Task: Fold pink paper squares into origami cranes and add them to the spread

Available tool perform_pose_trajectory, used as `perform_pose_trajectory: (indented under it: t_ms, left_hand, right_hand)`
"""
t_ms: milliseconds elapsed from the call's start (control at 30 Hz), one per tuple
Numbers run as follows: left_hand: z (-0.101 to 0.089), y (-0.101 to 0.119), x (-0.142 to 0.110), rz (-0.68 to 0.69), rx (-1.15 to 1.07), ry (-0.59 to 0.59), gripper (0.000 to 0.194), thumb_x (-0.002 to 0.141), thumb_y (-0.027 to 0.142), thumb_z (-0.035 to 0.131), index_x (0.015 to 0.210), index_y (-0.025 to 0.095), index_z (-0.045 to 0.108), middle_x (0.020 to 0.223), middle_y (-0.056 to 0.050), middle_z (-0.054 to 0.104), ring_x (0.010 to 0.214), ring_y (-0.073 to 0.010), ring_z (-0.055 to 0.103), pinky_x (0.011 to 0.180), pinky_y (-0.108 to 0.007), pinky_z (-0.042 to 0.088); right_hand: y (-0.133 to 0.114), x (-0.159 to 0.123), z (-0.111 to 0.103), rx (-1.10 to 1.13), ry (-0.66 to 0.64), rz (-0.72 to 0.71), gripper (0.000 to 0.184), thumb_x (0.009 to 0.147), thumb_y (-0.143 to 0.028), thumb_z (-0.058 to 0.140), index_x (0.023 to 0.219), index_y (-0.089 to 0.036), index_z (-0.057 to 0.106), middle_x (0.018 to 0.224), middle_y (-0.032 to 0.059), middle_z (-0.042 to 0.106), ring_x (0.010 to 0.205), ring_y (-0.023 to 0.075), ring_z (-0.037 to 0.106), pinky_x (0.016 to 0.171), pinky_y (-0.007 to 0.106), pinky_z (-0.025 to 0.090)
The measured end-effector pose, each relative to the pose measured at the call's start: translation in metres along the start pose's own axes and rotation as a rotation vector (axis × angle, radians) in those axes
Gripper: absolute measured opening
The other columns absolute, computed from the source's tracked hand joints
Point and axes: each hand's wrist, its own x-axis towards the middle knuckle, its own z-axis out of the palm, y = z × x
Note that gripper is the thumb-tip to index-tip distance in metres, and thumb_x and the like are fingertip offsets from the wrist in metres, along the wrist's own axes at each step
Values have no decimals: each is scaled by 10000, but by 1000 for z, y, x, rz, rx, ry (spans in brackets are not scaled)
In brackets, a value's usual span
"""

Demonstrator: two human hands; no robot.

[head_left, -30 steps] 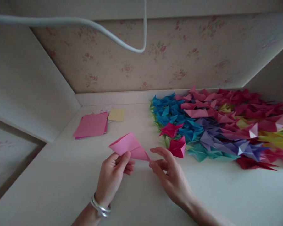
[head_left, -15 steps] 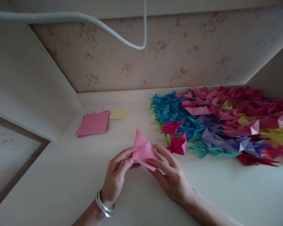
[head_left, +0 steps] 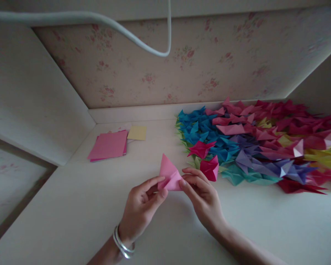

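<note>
A pink sheet of origami paper (head_left: 168,173), partly folded with one corner pointing away from me, is held between both hands above the white desk. My left hand (head_left: 143,204) pinches its left lower edge between thumb and fingers; silver bangles (head_left: 123,243) circle that wrist. Gripping the right corner is my right hand (head_left: 202,197), thumb on the near face and fingers behind the paper. Just beyond the right fingers lie two deep pink folded paper pieces (head_left: 209,168).
A large heap of folded paper pieces (head_left: 264,143) in many colours covers the desk's right side. At the back left lie a stack of pink paper squares (head_left: 109,144) and a yellow square (head_left: 137,133). A white cable (head_left: 132,35) hangs in front of the floral wall.
The lower part of the pink paper has folded up, leaving a smaller, pointed shape. My right hand has shifted its hold to the right corner, and the left thumb now presses the lower edge.
</note>
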Motion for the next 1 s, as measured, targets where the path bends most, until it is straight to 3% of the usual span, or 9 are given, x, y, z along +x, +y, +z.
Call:
perform_pose_trajectory:
  t_ms: [167,400,600,833,1000]
  left_hand:
    - [-1,-6,1,21,126,82,213,837,315,724,994,183,781,837,-54,799,723,-191,747,684,-241,606]
    - [-1,-9,5,0,141,120,215,811,332,747,968,191,783,839,-50,804,708,-196,756,672,-245,615]
    - [-2,-10,5,2,186,108,224,803,354,751,938,178,785,765,-49,792,663,-194,744,630,-241,598]
    - [0,-10,3,17,149,102,176,812,331,743,886,172,762,755,-41,773,675,-179,724,652,-239,576]
    - [2,-3,3,-38,20,133,402,800,326,749,1153,166,642,735,-9,760,660,-170,708,654,-248,563]
  right_hand:
    - [-3,-1,2,107,-8,100,200,896,-349,659,759,-207,693,1000,80,658,931,222,626,757,291,498]
    - [-4,-6,5,209,-39,202,199,890,-367,648,769,-210,664,893,63,700,805,207,613,678,277,474]
    - [-3,-7,7,236,-46,192,230,933,-352,577,745,-218,581,802,32,667,721,173,546,633,257,429]
    - [-1,-9,10,226,-37,105,279,959,-293,511,699,-235,429,848,34,622,749,170,525,655,265,419]
    - [1,-9,10,228,-62,111,245,948,-304,546,728,-229,468,813,22,603,711,156,521,621,256,417]
